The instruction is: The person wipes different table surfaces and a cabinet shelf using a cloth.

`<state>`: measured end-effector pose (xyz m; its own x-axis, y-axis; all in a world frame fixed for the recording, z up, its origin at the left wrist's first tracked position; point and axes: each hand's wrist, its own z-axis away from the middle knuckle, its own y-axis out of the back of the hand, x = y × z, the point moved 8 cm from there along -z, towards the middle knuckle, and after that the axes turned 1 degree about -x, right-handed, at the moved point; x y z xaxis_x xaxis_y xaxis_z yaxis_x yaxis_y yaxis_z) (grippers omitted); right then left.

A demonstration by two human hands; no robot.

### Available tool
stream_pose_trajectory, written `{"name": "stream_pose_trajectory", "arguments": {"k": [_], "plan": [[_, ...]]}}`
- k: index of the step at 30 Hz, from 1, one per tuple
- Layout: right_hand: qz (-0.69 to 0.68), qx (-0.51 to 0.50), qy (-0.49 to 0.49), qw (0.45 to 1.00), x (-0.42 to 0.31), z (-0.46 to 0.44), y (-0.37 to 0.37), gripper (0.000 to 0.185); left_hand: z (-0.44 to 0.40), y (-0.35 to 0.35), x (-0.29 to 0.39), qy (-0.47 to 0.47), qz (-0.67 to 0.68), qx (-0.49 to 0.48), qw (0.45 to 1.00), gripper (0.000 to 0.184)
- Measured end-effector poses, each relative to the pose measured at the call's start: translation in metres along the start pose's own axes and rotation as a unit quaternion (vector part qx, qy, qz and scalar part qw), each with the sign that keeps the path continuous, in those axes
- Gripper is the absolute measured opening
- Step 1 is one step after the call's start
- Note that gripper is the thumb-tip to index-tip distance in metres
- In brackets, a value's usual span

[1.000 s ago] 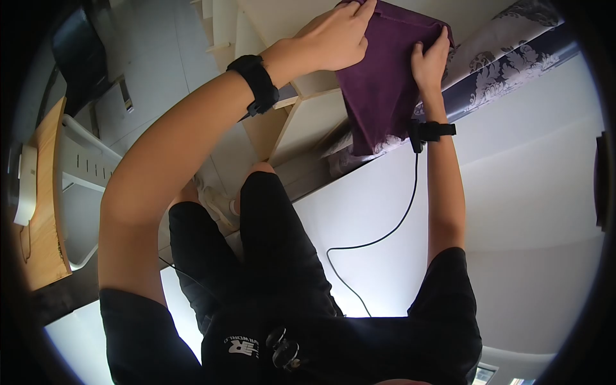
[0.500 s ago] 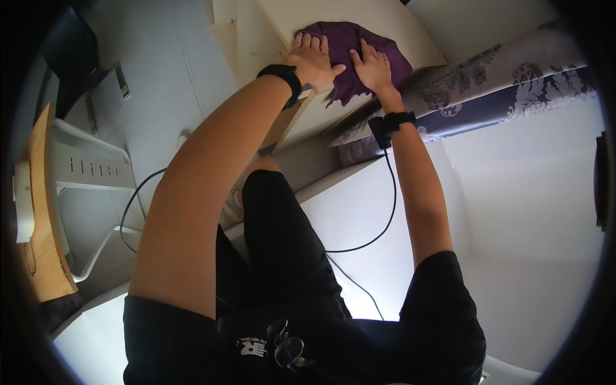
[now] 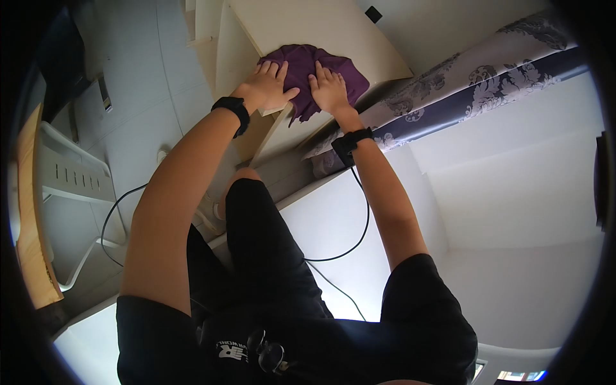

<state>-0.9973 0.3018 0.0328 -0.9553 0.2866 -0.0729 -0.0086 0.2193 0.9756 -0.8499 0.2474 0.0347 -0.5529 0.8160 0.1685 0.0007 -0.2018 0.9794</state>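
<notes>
On a pale cabinet (image 3: 314, 22), its inside mostly hidden, a purple cloth (image 3: 299, 72) is touched by left hand (image 3: 264, 88) and right hand (image 3: 331, 94), both open.

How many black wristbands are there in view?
2. The left wristband is just behind the left hand; the right wristband is just behind the right hand. Both hands touch the purple cloth.

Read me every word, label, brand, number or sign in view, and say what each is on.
"R": a large white letter in the print on the black shirt; what adjoins it is unclear.
"WORLD": probably, in that print's small line; its start is too blurred to read.
I see no readable text on the purple cloth or the patterned fabric.
</notes>
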Motion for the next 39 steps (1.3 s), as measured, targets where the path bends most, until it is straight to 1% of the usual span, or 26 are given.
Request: {"name": "stream_pose_trajectory", "arguments": {"k": [1,3,5,8,11,14,15,16,18,20,22,23,25,29,32,36,39], "plan": [[-0.001,-0.008,0.003,1.000,-0.008,0.004,0.002,0.058,0.007,0.001,0.000,-0.002,0.000,0.003,1.000,0.085],[0.012,-0.016,0.020,1.000,-0.022,0.009,0.004,0.058,0.010,0.002,-0.001,0.003,-0.012,-0.021,1.000,0.083],[-0.005,-0.017,0.034,0.999,-0.024,0.009,0.006,0.059,0.010,0.006,-0.001,0.008,0.004,-0.057,0.998,0.081],[-0.017,-0.033,0.068,0.997,-0.020,0.004,0.009,0.061,0.003,0.006,0.003,0.026,-0.026,-0.054,0.998,0.077],[-0.063,-0.095,0.048,0.992,-0.009,-0.010,0.007,0.069,-0.002,0.016,0.012,0.050,-0.026,-0.060,0.997,0.076],[-0.037,-0.121,-0.023,0.992,0.001,-0.025,0.004,0.078,-0.018,0.017,0.014,0.073,-0.046,-0.074,0.993,0.076],[-0.038,-0.120,-0.037,0.991,0.000,-0.027,0.004,0.080,-0.025,0.016,0.010,0.081,-0.055,-0.078,0.992,0.077],[-0.038,-0.120,-0.053,0.991,0.001,-0.029,0.003,0.082,-0.030,0.016,0.001,0.120,-0.032,-0.058,0.991,0.080],[-0.036,-0.123,-0.077,0.989,0.005,-0.031,0.004,0.083,-0.041,0.015,-0.010,0.131,-0.044,-0.015,0.990,0.081],[-0.034,-0.104,-0.076,0.991,0.009,-0.039,0.002,0.081,-0.054,0.010,-0.021,0.136,-0.032,0.020,0.990,0.082],[-0.028,-0.095,-0.077,0.992,0.012,-0.046,-0.002,0.079,-0.071,0.010,-0.029,0.144,-0.033,0.016,0.989,0.083],[-0.030,-0.096,-0.080,0.992,0.013,-0.049,-0.003,0.077,-0.080,0.008,-0.035,0.145,-0.039,0.021,0.989,0.083],[-0.032,-0.089,-0.084,0.992,0.015,-0.056,-0.003,0.076,-0.090,0.014,-0.038,0.115,-0.060,0.018,0.991,0.082],[-0.026,-0.077,-0.089,0.993,0.017,-0.072,-0.005,0.074,-0.113,0.018,-0.052,0.090,-0.046,0.049,0.994,0.080],[-0.025,-0.055,-0.070,0.996,0.018,-0.084,-0.011,0.072,-0.129,0.017,-0.059,0.091,-0.058,0.060,0.992,0.078],[-0.026,-0.027,-0.071,0.997,0.022,-0.097,-0.015,0.069,-0.144,0.018,-0.065,0.088,-0.067,0.072,0.991,0.077],[-0.021,-0.031,-0.081,0.996,0.024,-0.100,-0.019,0.069,-0.144,0.017,-0.064,0.099,-0.062,0.069,0.991,0.079]]}}
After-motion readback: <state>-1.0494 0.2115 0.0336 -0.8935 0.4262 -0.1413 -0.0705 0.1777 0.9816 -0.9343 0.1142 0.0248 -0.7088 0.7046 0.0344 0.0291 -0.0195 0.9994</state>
